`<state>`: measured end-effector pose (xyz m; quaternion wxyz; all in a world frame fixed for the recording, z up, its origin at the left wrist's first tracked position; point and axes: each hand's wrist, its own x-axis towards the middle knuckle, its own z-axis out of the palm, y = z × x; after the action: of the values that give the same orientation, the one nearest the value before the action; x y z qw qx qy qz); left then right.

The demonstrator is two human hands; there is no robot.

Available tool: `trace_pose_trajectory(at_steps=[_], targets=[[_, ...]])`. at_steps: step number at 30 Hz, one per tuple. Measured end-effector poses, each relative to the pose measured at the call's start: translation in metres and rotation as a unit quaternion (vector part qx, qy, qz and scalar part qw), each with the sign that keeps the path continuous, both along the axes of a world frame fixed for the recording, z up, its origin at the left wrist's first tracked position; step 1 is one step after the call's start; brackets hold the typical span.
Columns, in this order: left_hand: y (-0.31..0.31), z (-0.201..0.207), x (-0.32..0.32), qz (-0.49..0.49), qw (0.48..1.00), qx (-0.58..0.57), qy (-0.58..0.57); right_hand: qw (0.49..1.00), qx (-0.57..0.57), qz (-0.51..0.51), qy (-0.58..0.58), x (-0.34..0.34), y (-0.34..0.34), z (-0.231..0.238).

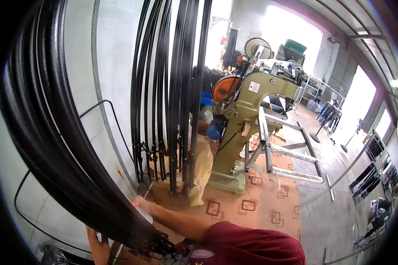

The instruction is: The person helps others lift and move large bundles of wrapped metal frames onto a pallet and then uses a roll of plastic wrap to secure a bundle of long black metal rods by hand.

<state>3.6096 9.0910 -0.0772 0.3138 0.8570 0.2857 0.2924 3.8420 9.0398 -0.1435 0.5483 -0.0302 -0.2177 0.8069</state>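
A thick bundle of long black straps [68, 145] sweeps from the upper left down to the bottom middle, where its lower ends gather near my body. My right hand [142, 206] reaches from the right, below a dark red sleeve, and grips the bundle's right side; most of its fingers are hidden behind the straps. Something white [144, 215], too covered to name, shows beside that palm. On the bundle's left, low in the view, my left hand [98, 247] is closed against the straps, its fingers partly visible and the rest covered.
More black straps [161, 88] hang along the pale wall panel [112, 57]. A yellowish sheet [202, 170] lies beneath them. An olive-green machine [241, 119] with a blue motor and a metal frame [292, 152] stands to the right on patterned flooring [234, 214]. Racks with dark goods line the far right.
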Motion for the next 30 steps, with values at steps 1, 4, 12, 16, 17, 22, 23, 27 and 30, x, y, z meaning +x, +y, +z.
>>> trace_pose_trajectory(at_steps=[1, 4, 12, 16, 17, 22, 23, 27, 30], targets=[[-0.006, 0.001, 0.004, 0.021, 0.994, -0.076, -0.070, 1.000, 0.011, -0.016, 0.003, -0.003, 0.001, -0.005], [-0.006, 0.002, 0.008, -0.027, 0.874, -0.364, -0.321, 0.998, 0.012, -0.052, 0.018, -0.022, 0.006, -0.008], [-0.010, -0.047, 0.009, 0.187, 0.888, 0.411, -0.088, 0.990, -0.019, -0.121, -0.072, -0.027, -0.011, 0.023], [-0.024, -0.048, 0.028, 0.213, 0.942, 0.166, -0.198, 0.989, 0.033, -0.126, -0.069, -0.028, 0.006, 0.018], [-0.029, -0.045, 0.037, 0.228, 0.937, 0.078, -0.252, 0.991, 0.039, -0.117, -0.059, -0.025, 0.004, 0.019], [-0.019, -0.027, 0.014, 0.225, 0.957, 0.037, -0.179, 0.970, 0.085, -0.167, -0.153, -0.038, 0.008, 0.033], [-0.010, -0.031, 0.001, 0.214, 0.954, 0.025, -0.208, 0.966, 0.105, -0.172, -0.160, -0.044, 0.010, 0.040], [-0.007, -0.077, 0.014, 0.120, 0.918, -0.065, -0.373, 0.960, 0.070, -0.199, -0.187, -0.042, 0.000, 0.023], [-0.022, -0.027, 0.026, 0.182, 0.946, 0.053, -0.263, 0.955, 0.031, -0.209, -0.208, -0.038, -0.013, 0.014]])
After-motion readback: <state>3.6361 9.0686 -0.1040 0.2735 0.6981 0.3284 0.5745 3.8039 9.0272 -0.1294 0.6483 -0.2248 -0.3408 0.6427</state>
